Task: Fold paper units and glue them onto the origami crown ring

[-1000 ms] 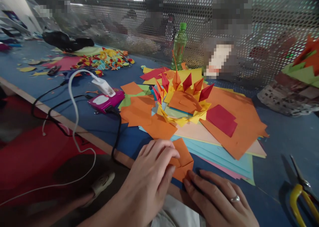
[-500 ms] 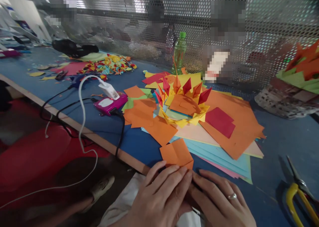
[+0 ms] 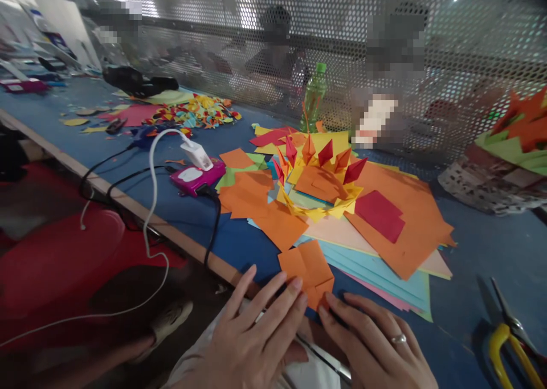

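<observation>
Your left hand (image 3: 260, 338) is palm down with its fingers spread, the fingertips over the near left edge of a folded orange paper (image 3: 304, 266); whether they press on it, you cannot tell from this view. Your right hand (image 3: 376, 343) has its fingers close together and curved, the foremost tips at the paper's near right corner; its thumb is hidden, so whether it pinches that corner cannot be told. A silver ring (image 3: 399, 339) sits on one of its fingers. The two hands are apart from each other

The orange paper, creased and turned at a slant, lies on the blue table (image 3: 474, 258) close to its near edge, just short of a stack of light blue sheets (image 3: 376, 275). On that stack you have a large orange sheet (image 3: 410, 229) with red paper pieces (image 3: 380, 215) on top, and, further left, a paper crown (image 3: 341, 208) with a yellow band and upright red and orange points

More orange pieces (image 3: 248, 192) overlap to the left of the crown, near a magenta power strip (image 3: 192, 178) that has a white charger (image 3: 200, 154) plugged in. Behind the crown a green bottle (image 3: 315, 95) stands before a perforated metal screen (image 3: 192, 41). A heap of small coloured paper cuttings (image 3: 200, 111) lies far left. To your right are yellow-handled scissors (image 3: 508, 335) and, beyond them, a grey basket (image 3: 482, 175) filled with orange and green paper
</observation>
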